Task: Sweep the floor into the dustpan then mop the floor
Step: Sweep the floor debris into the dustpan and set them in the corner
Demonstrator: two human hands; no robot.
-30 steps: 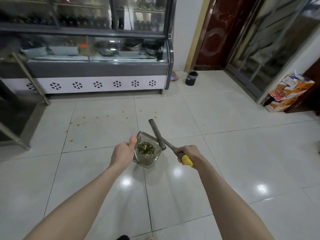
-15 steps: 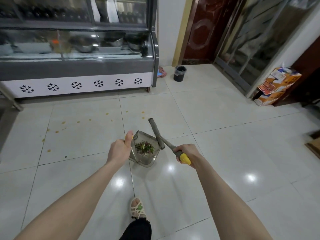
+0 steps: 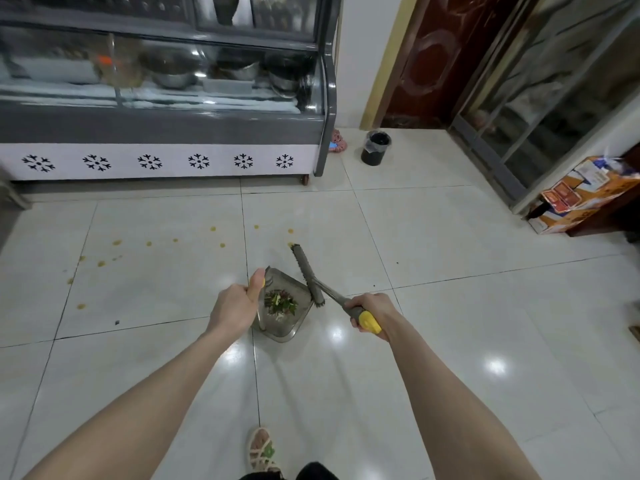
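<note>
Metal dustpan [image 3: 284,336] sits just right of the left grip [image 3: 235,308], which is curled round its handle with the thumb up; green and red scraps [image 3: 280,303] lie inside it. The right grip [image 3: 372,311] is clamped on the yellow-ended handle of a grey broom [image 3: 306,273], whose bristle head lies ahead of that grip at the dustpan's right edge, over the white tiled floor [image 3: 450,306].

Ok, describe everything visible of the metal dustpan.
The shiny grey metal dustpan is a shallow scoop with raised walls, narrowing toward the person. A small heap of green and reddish scraps lies inside. The left hand grips its handle, thumb up. The grey brush head lies along its right rim; contact is unclear, as is whether the pan rests on the white tiled floor.
</note>
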